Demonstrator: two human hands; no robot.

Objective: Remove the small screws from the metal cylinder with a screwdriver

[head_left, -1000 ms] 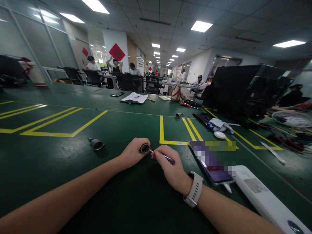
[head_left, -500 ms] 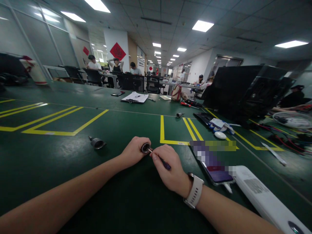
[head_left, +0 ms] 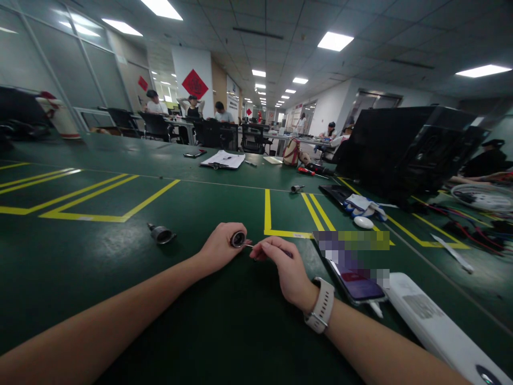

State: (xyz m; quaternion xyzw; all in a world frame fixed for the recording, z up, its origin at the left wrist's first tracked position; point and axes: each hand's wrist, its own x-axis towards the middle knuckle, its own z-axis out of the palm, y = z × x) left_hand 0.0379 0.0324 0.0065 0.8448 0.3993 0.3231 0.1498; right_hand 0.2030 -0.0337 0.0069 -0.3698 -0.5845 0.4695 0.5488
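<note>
My left hand [head_left: 223, 247] is closed around a dark cylindrical metal part [head_left: 238, 239], whose open round end faces me. A small screwdriver [head_left: 288, 253] is in my right hand [head_left: 285, 267], between thumb and fingers. Its thin shaft points left, and the tip is at the lower right side of the part, by my left fingertips. Whether the tip touches the part, I cannot tell. Left of my hands, a similar metal part [head_left: 162, 234] lies on its side on the green table [head_left: 192, 331]. Another small metal part [head_left: 297, 189] lies farther back.
To the right are a phone [head_left: 360, 283] with a cable, a white power strip-like device [head_left: 441, 326], a white mouse-shaped object [head_left: 363, 222] and gloves [head_left: 364, 204]. Farther off are a clipboard [head_left: 223, 159], a red screwdriver [head_left: 306, 171] and a black computer case [head_left: 401, 149].
The screwdriver has shifted from the part's open mouth to its lower right side and lies flatter. My right fingers have loosened and rolled over its handle. My left hand stays nearly in place.
</note>
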